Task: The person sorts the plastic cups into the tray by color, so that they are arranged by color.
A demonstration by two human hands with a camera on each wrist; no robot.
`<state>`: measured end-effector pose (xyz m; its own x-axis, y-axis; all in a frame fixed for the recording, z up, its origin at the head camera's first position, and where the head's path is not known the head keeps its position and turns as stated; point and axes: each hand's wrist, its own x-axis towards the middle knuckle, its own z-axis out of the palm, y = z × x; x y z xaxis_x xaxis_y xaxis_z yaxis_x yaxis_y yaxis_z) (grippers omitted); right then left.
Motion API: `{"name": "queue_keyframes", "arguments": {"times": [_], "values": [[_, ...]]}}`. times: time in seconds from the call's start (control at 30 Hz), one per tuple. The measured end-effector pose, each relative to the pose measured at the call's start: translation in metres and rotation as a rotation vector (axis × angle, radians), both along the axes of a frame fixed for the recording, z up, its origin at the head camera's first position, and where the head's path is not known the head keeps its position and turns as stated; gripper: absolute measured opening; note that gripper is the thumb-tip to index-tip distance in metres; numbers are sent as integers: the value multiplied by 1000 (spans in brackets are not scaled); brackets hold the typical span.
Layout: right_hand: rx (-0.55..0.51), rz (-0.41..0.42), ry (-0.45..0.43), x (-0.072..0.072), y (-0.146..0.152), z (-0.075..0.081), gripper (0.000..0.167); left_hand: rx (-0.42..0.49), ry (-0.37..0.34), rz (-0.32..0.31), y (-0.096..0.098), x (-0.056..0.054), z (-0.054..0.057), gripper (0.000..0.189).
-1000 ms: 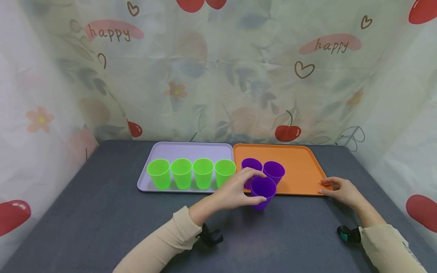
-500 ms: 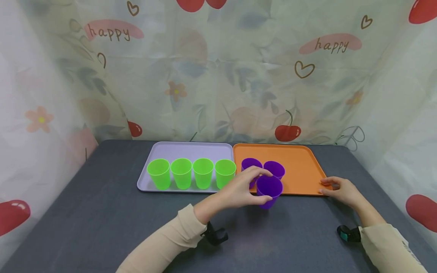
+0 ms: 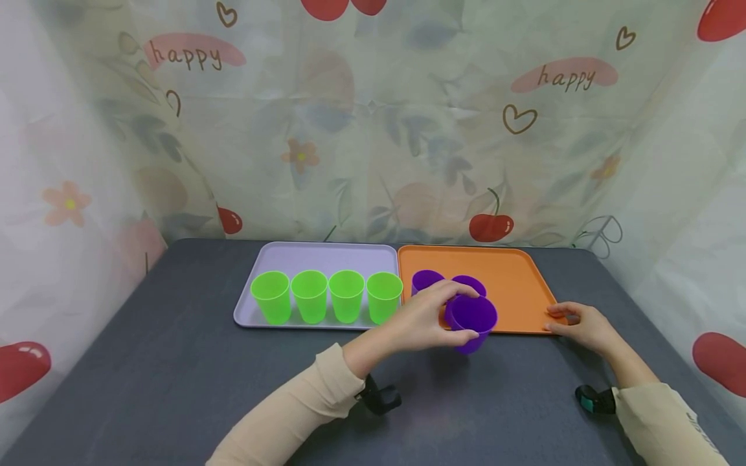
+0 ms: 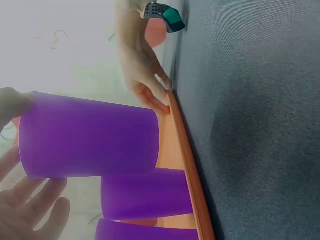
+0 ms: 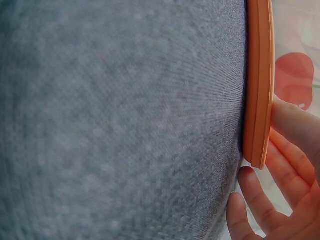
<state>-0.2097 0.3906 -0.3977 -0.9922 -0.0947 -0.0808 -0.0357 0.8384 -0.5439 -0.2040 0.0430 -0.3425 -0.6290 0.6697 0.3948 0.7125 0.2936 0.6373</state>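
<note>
My left hand (image 3: 428,317) grips a purple cup (image 3: 473,318) near its rim, thumb on the near side and fingers on the far side. The cup is upright, held up over the front edge of the orange tray (image 3: 513,285). Behind it stand two more purple cups (image 3: 425,279) on that tray, partly hidden by the hand and the held cup. In the left wrist view the held cup (image 4: 90,137) hangs clear of the tray floor. My right hand (image 3: 585,327) holds the orange tray's front right corner, the thumb against its rim (image 5: 260,100) in the right wrist view.
A lilac tray (image 3: 326,255) adjoins the orange one on the left, with several green cups (image 3: 346,298) in a row along its front. Both trays lie at the back of a dark grey table (image 3: 175,362). A patterned curtain (image 3: 373,129) hangs behind.
My left hand has carried the purple cup to the right, and slightly up, along the orange tray's front edge. My right hand and the other cups have stayed put.
</note>
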Motion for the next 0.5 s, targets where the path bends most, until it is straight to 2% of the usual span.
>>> {"name": "queue_keyframes", "arguments": {"times": [0.23,0.5], "values": [[1,-2,-9,0,0,0,54,-32,52,4,10,-3,3,49],[1,-10,-12,-2,1,-1,54,-69,79,2,23,-5,6,46]]}}
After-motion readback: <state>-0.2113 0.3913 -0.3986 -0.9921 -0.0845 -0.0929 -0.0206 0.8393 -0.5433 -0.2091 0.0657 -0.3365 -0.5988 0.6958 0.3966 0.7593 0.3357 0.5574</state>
